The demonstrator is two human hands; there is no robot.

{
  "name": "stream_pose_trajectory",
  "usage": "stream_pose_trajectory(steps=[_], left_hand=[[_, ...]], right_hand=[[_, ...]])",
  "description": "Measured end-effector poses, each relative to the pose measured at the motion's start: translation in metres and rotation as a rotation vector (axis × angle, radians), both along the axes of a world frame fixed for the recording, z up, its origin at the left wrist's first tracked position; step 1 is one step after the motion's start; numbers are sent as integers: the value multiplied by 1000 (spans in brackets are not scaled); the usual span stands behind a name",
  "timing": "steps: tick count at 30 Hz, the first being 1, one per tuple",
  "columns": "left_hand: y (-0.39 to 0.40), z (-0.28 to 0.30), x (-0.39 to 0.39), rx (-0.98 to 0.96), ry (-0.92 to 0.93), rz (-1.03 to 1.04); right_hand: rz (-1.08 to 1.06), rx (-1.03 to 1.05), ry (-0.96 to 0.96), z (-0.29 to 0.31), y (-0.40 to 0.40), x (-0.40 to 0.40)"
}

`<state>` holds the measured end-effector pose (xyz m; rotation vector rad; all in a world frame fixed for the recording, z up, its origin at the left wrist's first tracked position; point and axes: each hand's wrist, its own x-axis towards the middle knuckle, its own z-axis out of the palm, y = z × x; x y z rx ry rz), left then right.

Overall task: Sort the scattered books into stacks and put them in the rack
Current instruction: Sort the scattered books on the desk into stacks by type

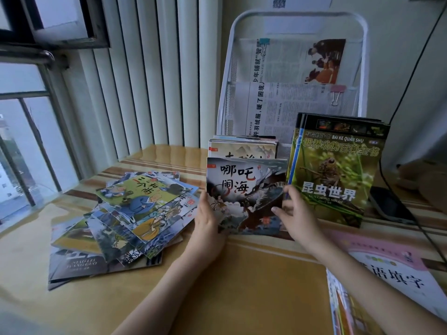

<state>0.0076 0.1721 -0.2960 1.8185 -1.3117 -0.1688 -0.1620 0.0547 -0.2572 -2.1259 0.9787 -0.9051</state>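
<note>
Precariously, the left hand (208,221) and right hand (294,213) each grip an edge of the upright Nezha picture book (244,189) at the rack's (297,20) front; loosening could topple the leaning insect encyclopedia (338,175).

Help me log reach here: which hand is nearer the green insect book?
Right. The right hand rests against the green insect book at its lower left edge; the left hand grips the dragon-cover book, farther left.
</note>
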Motion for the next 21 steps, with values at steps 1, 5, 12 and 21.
stream_pose_trajectory(steps=[1, 5, 12, 21], left_hand=[[-1, 2, -2, -26, -32, -6], [-30, 26, 2, -153, -150, 99], [-66, 9, 16, 99, -228, 210], [-51, 23, 8, 78, -261, 222]], right_hand=[[-35, -50, -1, 1, -3, 1], [-218, -297, -62, 18, -22, 19], [-381, -350, 165, -8, -27, 60], [-207, -479, 60, -13, -20, 64]])
